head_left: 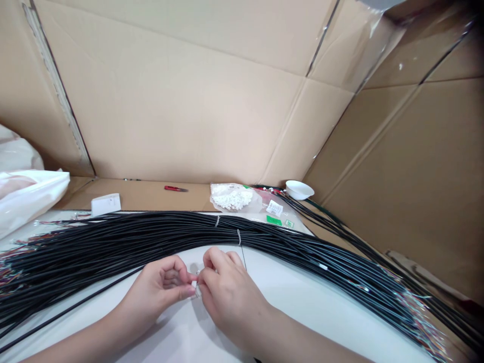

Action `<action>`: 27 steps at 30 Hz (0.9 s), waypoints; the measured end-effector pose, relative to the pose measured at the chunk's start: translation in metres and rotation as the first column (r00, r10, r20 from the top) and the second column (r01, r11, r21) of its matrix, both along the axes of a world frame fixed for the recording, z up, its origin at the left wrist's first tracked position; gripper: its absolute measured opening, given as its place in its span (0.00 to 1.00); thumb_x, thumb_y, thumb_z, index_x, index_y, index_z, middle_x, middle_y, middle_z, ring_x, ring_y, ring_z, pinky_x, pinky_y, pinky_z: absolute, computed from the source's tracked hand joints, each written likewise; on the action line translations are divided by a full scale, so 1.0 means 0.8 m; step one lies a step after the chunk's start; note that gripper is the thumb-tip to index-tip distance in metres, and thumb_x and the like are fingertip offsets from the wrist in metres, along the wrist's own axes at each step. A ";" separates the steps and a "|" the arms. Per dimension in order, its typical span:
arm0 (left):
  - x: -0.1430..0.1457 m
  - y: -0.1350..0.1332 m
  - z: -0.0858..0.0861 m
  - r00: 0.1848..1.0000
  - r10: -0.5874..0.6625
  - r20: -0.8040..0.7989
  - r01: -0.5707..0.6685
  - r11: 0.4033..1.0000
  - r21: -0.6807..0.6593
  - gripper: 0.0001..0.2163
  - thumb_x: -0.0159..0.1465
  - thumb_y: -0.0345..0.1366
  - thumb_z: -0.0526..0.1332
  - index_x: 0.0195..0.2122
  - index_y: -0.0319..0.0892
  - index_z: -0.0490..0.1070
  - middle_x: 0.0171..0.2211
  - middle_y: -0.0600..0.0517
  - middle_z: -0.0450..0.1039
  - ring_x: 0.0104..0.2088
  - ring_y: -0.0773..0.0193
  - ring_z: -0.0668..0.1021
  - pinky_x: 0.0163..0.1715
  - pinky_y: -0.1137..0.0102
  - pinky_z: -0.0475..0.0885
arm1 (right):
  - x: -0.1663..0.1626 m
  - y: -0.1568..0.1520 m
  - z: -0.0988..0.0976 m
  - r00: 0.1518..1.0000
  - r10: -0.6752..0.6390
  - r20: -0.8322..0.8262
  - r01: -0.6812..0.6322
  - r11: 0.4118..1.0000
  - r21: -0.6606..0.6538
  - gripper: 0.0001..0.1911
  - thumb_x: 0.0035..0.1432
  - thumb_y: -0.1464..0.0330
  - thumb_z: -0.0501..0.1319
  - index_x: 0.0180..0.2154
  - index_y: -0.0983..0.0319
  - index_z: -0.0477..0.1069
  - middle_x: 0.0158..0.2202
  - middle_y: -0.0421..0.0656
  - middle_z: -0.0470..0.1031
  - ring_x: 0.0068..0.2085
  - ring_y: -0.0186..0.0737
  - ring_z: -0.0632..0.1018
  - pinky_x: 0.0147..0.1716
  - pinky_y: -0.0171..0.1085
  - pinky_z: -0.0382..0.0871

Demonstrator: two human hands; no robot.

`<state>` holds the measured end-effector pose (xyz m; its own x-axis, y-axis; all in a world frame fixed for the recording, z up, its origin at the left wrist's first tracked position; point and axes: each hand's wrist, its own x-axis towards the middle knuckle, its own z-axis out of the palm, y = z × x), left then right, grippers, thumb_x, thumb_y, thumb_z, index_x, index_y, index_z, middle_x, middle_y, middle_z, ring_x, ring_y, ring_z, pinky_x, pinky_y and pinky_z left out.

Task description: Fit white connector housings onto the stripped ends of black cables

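Observation:
A small white plastic connector [194, 284] sits pinched between the thumb and forefinger of my left hand [164, 285]. Close against it, my right hand [227, 290] is closed with its fingertips at the connector's right side. Bits of thin, pale wire seem to show between the two hands, but what the right fingers grip is mostly hidden. A single black cable [75, 310] runs from the lower left up behind my left hand. Just beyond both hands lies a large bundle of black cables [151, 232], with loose coloured wire ends at each side.
Behind the bundle is a clear bag of small white connectors [232, 199]. Nearby are a white bowl [299, 190], green labels [274, 220], a red-handled tool [176, 188] and a white paper [106, 204]. Plastic bags [30, 196] stand left; cardboard walls [181, 101] enclose the table.

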<state>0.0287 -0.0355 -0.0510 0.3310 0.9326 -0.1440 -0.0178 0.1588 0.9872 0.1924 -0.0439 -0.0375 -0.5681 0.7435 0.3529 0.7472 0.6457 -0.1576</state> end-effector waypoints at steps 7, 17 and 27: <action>-0.001 0.000 -0.002 1.000 0.001 0.013 -0.001 1.000 0.006 0.09 0.48 0.31 0.66 0.20 0.40 0.63 0.26 0.53 0.77 0.29 0.65 0.76 0.32 0.71 0.68 | 0.001 0.002 0.002 0.999 0.021 -0.044 -0.020 0.999 0.038 0.05 0.50 0.76 0.56 0.24 0.64 0.64 0.30 0.41 0.61 0.29 0.35 0.59 0.29 0.35 0.52; -0.001 0.001 -0.001 1.000 -0.008 -0.016 0.008 1.000 0.014 0.09 0.48 0.31 0.66 0.22 0.40 0.64 0.26 0.53 0.76 0.29 0.66 0.75 0.31 0.72 0.68 | -0.001 0.002 -0.001 0.997 0.023 -0.068 -0.015 0.994 0.105 0.05 0.52 0.75 0.55 0.24 0.64 0.64 0.29 0.41 0.61 0.29 0.34 0.59 0.29 0.34 0.52; -0.001 0.001 0.001 1.000 -0.006 -0.006 0.005 1.000 -0.007 0.08 0.46 0.30 0.66 0.21 0.40 0.65 0.25 0.55 0.75 0.27 0.66 0.75 0.29 0.73 0.69 | 0.001 0.002 -0.011 0.997 0.071 0.015 -0.072 0.993 0.097 0.08 0.54 0.77 0.49 0.25 0.64 0.61 0.30 0.42 0.60 0.31 0.35 0.61 0.32 0.37 0.51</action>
<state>0.0276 -0.0349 -0.0503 0.3352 0.9297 -0.1528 -0.0107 0.1660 0.9861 0.1935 -0.0422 -0.0462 -0.6228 0.6634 0.4147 0.6998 0.7094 -0.0836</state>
